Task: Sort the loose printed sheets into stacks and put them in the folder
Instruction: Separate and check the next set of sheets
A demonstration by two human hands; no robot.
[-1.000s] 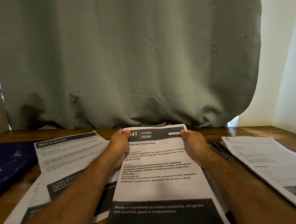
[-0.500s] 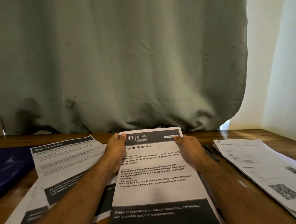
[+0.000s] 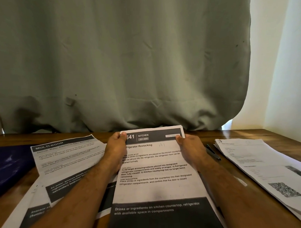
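Note:
A thin stack of printed sheets headed "KITCHEN" [image 3: 157, 175] lies in front of me on the wooden table [image 3: 232, 135]. My left hand [image 3: 116, 151] grips its upper left edge, thumb on top. My right hand [image 3: 190, 150] grips the upper right corner the same way. Loose sheets headed "MULTI-ROOM" [image 3: 66, 161] are spread to the left, partly under my left forearm. Another paper stack with a QR code [image 3: 260, 168] lies at the right. A dark blue folder [image 3: 10, 166] lies at the far left.
A black pen [image 3: 213, 152] lies between the held stack and the right-hand stack. A grey-green curtain [image 3: 120, 63] hangs right behind the table's far edge. A pale wall [image 3: 285, 75] stands at the right.
The view has tilted up a little, so table and papers sit lower in frame. My right thumb has shifted slightly inward on the top corner. Both hands keep their hold.

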